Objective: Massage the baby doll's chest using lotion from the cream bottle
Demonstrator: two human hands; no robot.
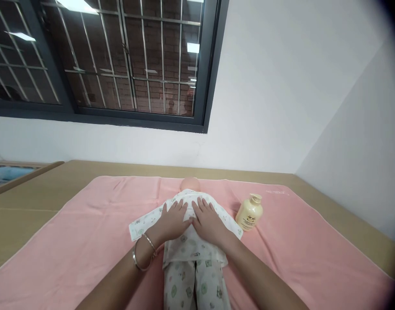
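Note:
A baby doll (190, 184) in a white patterned top (194, 247) and matching trousers (210, 284) lies stretched out on a pink towel (97, 224), its head at the far end. My left hand (174, 219) rests flat on the left side of the top, fingers spread; a silver bangle circles that wrist. Mirroring it, my right hand (208, 221) lies flat on the right side, fingers pointing away from me. The thumbs almost meet, and neither hand grips anything. Both sleeves of the top spread out sideways. The doll's face is not visible.
A pale yellow pump bottle (250, 212) stands on the towel to the right of the doll. Under the towel is a wooden surface (32, 211) backed by a white wall (262, 107). A barred, dark-framed window (129, 64) is above. Something blue (12, 173) lies beyond the left edge.

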